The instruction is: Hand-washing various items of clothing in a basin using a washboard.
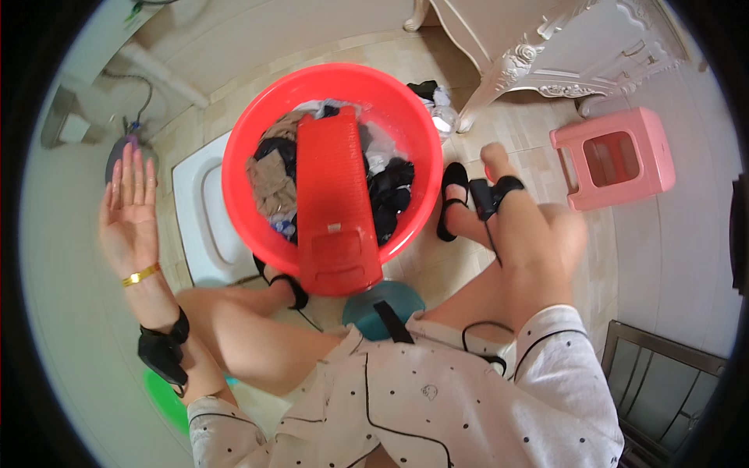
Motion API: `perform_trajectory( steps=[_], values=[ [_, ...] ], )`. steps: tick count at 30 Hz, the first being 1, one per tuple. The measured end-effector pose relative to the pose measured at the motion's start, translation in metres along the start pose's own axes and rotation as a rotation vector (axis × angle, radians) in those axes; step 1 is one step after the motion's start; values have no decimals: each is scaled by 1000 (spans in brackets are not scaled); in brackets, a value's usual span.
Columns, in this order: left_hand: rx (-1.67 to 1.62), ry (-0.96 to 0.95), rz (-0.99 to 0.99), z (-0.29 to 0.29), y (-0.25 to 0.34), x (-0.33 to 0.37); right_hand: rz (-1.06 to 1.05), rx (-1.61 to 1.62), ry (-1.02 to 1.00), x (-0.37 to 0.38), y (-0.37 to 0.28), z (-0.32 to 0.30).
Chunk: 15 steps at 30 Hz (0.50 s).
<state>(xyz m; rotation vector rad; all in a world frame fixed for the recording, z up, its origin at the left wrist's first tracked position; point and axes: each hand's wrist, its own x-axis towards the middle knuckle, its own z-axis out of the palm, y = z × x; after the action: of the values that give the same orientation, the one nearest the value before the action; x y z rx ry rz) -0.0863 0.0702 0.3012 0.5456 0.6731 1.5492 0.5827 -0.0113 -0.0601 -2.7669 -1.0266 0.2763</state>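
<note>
My left hand (129, 222) is raised at the left with the palm turned up and the fingers straight. It holds nothing and stays apart from the basin. My right hand (498, 161) hangs to the right of the basin, above the floor near my shoe; its fingers are foreshortened and mostly hidden. Between my legs stands a large red basin (427, 195) full of dark, brown and white wet clothes (273, 178). A red plastic washboard (331, 191) lies over the clothes, its near end resting on the basin's near rim.
A white squat toilet (183, 195) lies left of the basin. Some clothes (441, 109) sit on the floor behind it, beside a carved white cabinet (515, 70). A pink stool (659, 152) stands at the right. A blue-green round thing (359, 312) is partly hidden below me.
</note>
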Motion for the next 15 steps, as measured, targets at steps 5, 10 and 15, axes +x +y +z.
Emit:
perform_trajectory(
  steps=[5,10,15],
  values=[
    [461,-39,70,-6,-67,40,286,257,-368,-97,-63,55],
    [561,-120,-314,0,-126,61,251,-33,-540,-103,-26,84],
    [740,-137,-286,9,-154,75,361,47,-616,-105,-40,118]
  ],
)
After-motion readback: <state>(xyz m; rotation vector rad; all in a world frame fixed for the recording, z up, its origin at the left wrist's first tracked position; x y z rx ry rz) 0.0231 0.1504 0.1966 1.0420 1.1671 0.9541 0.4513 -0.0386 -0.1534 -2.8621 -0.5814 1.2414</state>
